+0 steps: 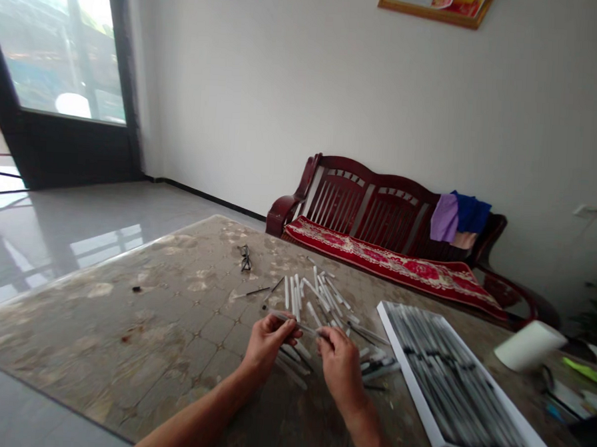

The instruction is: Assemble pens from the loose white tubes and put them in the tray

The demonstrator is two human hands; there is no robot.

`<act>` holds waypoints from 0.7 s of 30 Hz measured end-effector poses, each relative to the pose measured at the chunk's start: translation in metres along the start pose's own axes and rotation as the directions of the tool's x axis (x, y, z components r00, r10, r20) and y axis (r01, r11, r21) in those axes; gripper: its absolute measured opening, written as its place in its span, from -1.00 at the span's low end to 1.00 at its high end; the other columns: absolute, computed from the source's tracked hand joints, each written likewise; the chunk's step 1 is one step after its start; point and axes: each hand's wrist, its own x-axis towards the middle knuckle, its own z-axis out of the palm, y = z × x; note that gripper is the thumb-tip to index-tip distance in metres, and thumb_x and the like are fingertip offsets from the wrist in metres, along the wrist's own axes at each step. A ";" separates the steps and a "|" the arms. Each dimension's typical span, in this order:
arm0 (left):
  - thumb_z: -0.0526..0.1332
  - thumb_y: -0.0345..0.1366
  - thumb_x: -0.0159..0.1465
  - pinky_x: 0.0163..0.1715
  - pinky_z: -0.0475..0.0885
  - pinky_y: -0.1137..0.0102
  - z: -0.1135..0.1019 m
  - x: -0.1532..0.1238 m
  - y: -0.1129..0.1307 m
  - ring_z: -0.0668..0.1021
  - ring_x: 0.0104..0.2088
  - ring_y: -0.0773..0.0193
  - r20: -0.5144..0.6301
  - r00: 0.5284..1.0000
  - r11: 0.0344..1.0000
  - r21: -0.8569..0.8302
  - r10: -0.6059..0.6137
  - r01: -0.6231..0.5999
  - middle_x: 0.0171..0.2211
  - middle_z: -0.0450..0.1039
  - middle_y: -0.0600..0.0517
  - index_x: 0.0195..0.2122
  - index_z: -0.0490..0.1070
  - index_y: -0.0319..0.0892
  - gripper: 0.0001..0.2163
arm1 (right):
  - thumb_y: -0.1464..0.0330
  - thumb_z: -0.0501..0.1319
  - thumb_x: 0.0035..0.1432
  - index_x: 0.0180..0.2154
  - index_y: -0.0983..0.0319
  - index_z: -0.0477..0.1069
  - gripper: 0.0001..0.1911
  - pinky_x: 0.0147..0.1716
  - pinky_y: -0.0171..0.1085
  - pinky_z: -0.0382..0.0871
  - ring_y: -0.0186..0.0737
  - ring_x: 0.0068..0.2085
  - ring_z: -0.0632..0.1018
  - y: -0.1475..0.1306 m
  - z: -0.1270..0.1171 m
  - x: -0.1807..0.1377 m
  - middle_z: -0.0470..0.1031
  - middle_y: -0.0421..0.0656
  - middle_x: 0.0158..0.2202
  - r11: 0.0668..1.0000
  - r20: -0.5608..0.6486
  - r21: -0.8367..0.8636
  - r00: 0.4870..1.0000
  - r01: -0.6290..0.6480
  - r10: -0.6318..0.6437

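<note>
Both my hands are over the patterned table [124, 308], holding one thin pen [306, 326] between them. My left hand [267, 342] pinches its left end, with the fingers closed round it. My right hand [341, 362] grips the right end, fingers curled. Just beyond the hands lies a loose pile of several white pen barrels and pen parts [315, 294]. More parts lie under and between the hands.
A white flat box [450, 385] full of pens lies to the right. A white roll [529, 346] stands beyond it. Black spectacles [245, 257] and thin dark refills [262, 291] lie further back. A wooden bench [379, 221] with a red cushion stands behind the table.
</note>
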 end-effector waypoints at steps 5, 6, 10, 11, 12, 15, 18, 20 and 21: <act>0.52 -0.09 -0.15 -0.57 0.44 0.51 0.001 -0.002 -0.001 0.58 -0.54 0.30 -0.021 1.000 1.000 -0.017 0.001 -0.001 -0.57 0.53 0.06 -0.42 0.51 -0.25 -0.61 | 0.25 0.32 0.01 -0.35 0.22 0.49 -0.82 -0.53 -0.34 0.41 -0.28 -0.49 0.48 -0.017 -0.002 0.004 0.48 -0.23 -0.48 0.798 0.126 0.486 0.932 -0.356 0.339; 0.52 -0.10 -0.15 -0.56 0.44 0.51 0.001 -0.002 -0.001 0.57 -0.54 0.32 -0.040 0.999 0.999 -0.041 -0.010 0.008 -0.56 0.55 0.06 -0.38 0.51 -0.24 -0.60 | 0.22 0.36 -0.03 -0.32 0.22 0.48 -0.75 -0.53 -0.36 0.41 -0.31 -0.50 0.47 -0.023 -0.001 0.004 0.46 -0.26 -0.49 0.695 0.137 0.608 0.913 -0.384 0.384; 0.50 -0.11 -0.11 -0.52 0.45 0.51 0.002 -0.004 -0.001 0.57 -0.48 0.31 0.025 1.000 1.000 -0.016 0.008 -0.007 -0.50 0.56 0.04 -0.35 0.52 -0.23 -0.62 | 0.20 0.50 -0.22 -0.28 0.24 0.47 -0.55 -0.51 -0.43 0.37 -0.41 -0.50 0.44 -0.043 0.017 -0.001 0.46 -0.31 -0.50 0.334 0.217 0.861 0.871 -0.383 0.440; 0.48 -0.11 -0.07 -0.53 0.44 0.50 0.001 -0.005 -0.002 0.56 -0.49 0.30 0.062 0.998 0.999 0.032 0.030 -0.032 -0.50 0.56 0.03 -0.34 0.53 -0.24 -0.63 | 0.18 0.51 -0.24 -0.31 0.24 0.46 -0.55 -0.53 -0.45 0.35 -0.42 -0.50 0.44 -0.046 0.021 -0.003 0.46 -0.31 -0.51 0.288 0.227 0.877 0.861 -0.384 0.455; 0.47 -0.10 -0.04 -0.53 0.44 0.50 0.000 -0.006 -0.002 0.55 -0.50 0.30 0.101 0.994 0.994 0.089 0.049 -0.058 -0.52 0.55 0.03 -0.32 0.54 -0.25 -0.64 | 0.15 0.51 -0.24 -0.33 0.24 0.46 -0.55 -0.56 -0.46 0.32 -0.41 -0.50 0.45 -0.047 0.024 -0.004 0.46 -0.30 -0.51 0.264 0.222 0.887 0.852 -0.378 0.474; 0.42 -0.11 0.02 -0.58 0.42 0.47 -0.004 -0.008 -0.005 0.51 -0.56 0.32 0.218 0.973 0.953 0.273 0.071 -0.131 -0.47 0.58 0.01 -0.17 0.53 -0.23 -0.60 | 0.05 0.45 -0.16 -0.31 0.22 0.45 -0.53 -0.60 -0.46 0.30 -0.35 -0.43 0.52 -0.037 0.012 0.002 0.55 -0.22 -0.37 0.304 0.140 0.891 0.841 -0.338 0.523; 0.39 -0.13 0.05 -0.59 0.42 0.46 -0.011 -0.009 -0.006 0.51 -0.57 0.32 0.347 0.921 0.836 0.440 0.177 -0.327 -0.35 0.60 -0.01 -0.11 0.52 -0.17 -0.61 | -0.02 0.34 -0.06 -0.27 0.23 0.42 -0.52 -0.59 -0.42 0.34 -0.27 -0.37 0.57 -0.007 -0.046 0.021 0.58 -0.13 -0.27 0.531 -0.018 0.786 0.847 -0.316 0.531; 0.33 -0.15 0.13 -0.52 0.44 0.47 -0.016 -0.010 -0.004 0.52 -0.55 0.34 0.450 0.850 0.682 0.532 0.274 -0.502 -0.41 0.58 0.04 -0.15 0.55 -0.12 -0.72 | -0.02 0.14 0.15 -0.22 0.24 0.40 -0.55 -0.56 -0.40 0.35 -0.27 -0.36 0.57 0.019 -0.106 0.034 0.58 -0.09 -0.25 0.814 -0.198 0.445 0.845 -0.374 0.497; 0.31 -0.16 0.16 -0.51 0.44 0.49 -0.019 -0.011 -0.003 0.51 -0.56 0.35 0.503 0.811 0.600 0.562 0.298 -0.569 -0.46 0.55 0.07 -0.18 0.56 -0.10 -0.77 | 0.02 0.02 0.25 -0.18 0.24 0.40 -0.56 -0.55 -0.41 0.33 -0.29 -0.36 0.56 0.033 -0.139 0.039 0.58 -0.09 -0.24 0.893 -0.245 0.115 0.859 -0.434 0.449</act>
